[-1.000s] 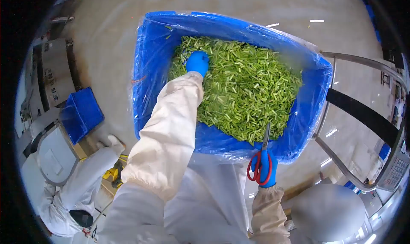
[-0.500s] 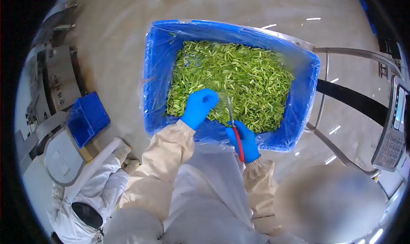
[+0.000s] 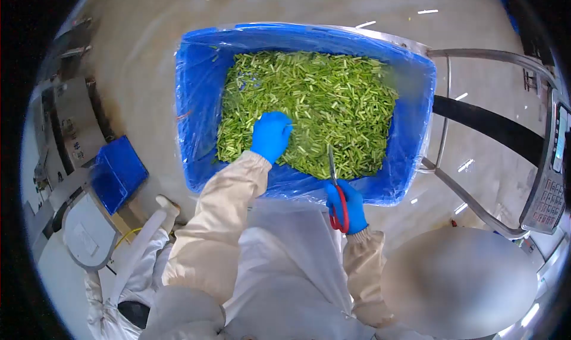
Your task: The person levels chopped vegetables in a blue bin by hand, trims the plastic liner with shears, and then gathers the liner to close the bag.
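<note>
1. The left hand point(image 3: 271, 136), in a blue glove, is down on the heap of cut green stalks point(image 3: 321, 102), palm down and fingers curled into the pieces near the heap's near-left edge; whether it grips any I cannot tell.
2. The right hand point(image 3: 347, 204), also blue-gloved, is closed around the red handles of a pair of scissors point(image 3: 336, 191). It sits at the near rim of the blue crate point(image 3: 196, 132).
3. The scissors point away from the person, blades together, the metal tip lying over the near edge of the green stalks.
4. Those stalks fill the crate almost wall to wall, short lengths lying every which way. The crate is lined with a clear plastic bag point(image 3: 189, 111) that folds over its rim.
5. Both cream sleeves reach in from below, the left sleeve point(image 3: 220, 221) long and stretched, the right bent close to the body.
6. The crate stands on a metal-framed cart point(image 3: 458, 185), its tubular rail curving off to the right.
7. Far right, a scale display with a keypad point(image 3: 547, 191) shows at the edge of view.
8. Lower left, a co-worker in a white suit point(image 3: 131, 262) crouches on the floor, beside a smaller blue crate point(image 3: 116, 173).
</note>
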Action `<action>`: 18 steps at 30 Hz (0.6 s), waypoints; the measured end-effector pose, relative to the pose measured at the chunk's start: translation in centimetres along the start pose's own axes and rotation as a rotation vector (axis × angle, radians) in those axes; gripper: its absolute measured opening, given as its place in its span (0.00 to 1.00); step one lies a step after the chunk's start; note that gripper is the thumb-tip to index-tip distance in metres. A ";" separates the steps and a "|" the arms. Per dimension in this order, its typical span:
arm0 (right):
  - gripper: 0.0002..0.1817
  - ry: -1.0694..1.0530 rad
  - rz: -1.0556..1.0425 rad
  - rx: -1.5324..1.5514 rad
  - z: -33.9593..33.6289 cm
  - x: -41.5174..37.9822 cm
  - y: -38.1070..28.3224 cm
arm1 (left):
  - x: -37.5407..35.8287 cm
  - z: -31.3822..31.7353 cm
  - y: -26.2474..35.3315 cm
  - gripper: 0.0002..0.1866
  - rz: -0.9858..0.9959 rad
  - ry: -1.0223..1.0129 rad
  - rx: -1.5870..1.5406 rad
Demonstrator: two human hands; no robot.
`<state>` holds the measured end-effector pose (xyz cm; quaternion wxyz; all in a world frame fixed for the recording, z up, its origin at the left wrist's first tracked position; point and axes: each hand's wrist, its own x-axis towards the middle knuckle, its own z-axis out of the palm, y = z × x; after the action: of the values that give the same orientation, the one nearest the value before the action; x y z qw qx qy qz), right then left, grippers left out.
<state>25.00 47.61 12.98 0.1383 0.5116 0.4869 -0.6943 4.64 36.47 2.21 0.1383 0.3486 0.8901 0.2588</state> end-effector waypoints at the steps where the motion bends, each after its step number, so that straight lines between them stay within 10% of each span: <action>1: 0.10 0.043 -0.016 0.048 -0.9 -0.3 0.4 | 1.1 1.0 0.2 0.06 0.004 -0.075 -0.020; 18: 0.07 0.245 -0.108 0.189 -9.7 -1.9 1.0 | 3.6 6.7 3.8 0.06 0.099 -0.135 -0.160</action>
<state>32.13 54.48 13.99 -0.0083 0.5761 0.4596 -0.6759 7.01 43.76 -1.49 0.2123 0.3967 0.8369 0.3116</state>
